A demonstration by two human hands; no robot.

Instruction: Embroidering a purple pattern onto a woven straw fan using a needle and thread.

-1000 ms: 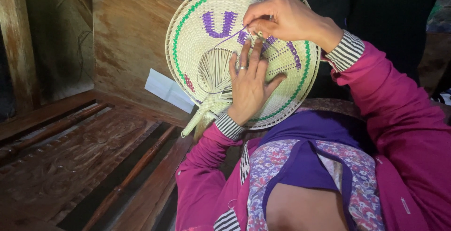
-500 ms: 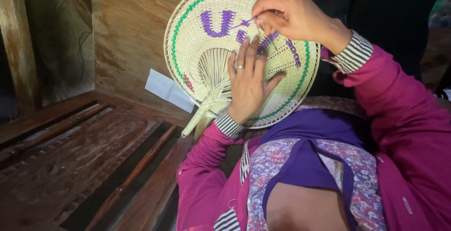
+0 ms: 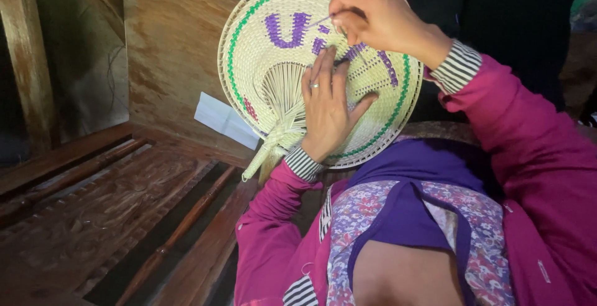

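A wooden bench (image 3: 93, 219) is stretching across the left, and a white paper slip (image 3: 224, 119) is lying against the board behind it. Right of that, a round woven straw fan (image 3: 273, 69) is standing nearly upright at the top centre, its face turned toward the camera; its long axis is running from the rim at 1 o'clock down to the bound handle (image 3: 267, 153), which is pointing toward 7 o'clock. The left hand (image 3: 326, 107) is lying flat on the fan's face, fingers spread open and gripping nothing, a ring on one finger. Further right, the right hand (image 3: 373, 17) is pinching a thin strand (image 3: 323, 20) at the purple weave, fingers curled tight.
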